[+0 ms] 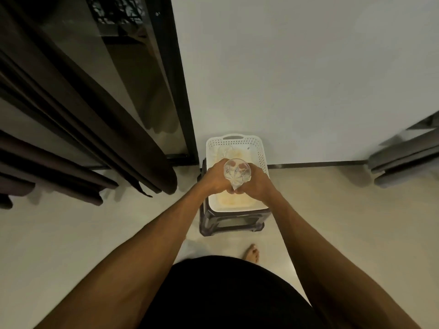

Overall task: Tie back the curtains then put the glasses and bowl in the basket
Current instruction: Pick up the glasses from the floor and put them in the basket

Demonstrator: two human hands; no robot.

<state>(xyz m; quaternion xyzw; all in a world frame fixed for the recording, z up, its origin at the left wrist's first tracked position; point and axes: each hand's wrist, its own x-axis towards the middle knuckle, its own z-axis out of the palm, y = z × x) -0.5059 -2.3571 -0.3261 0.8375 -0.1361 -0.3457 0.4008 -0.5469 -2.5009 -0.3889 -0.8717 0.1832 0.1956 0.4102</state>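
Both hands, left hand (pixel 215 180) and right hand (pixel 257 186), clasp 1 clear cut-pattern glass (pixel 237 173) above the basket (pixel 261 153).

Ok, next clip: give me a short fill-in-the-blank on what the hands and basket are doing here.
1. The clear glass is held by ____ hands.
2. The white basket sits on a dark ____.
3. The glass is held directly ____ the basket.
4. The dark curtain hangs to the person's ____.

Missing words: both; stool; above; left

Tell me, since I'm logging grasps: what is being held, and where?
A clear cut-glass tumbler, gripped around its lower sides by both the left hand and right hand.
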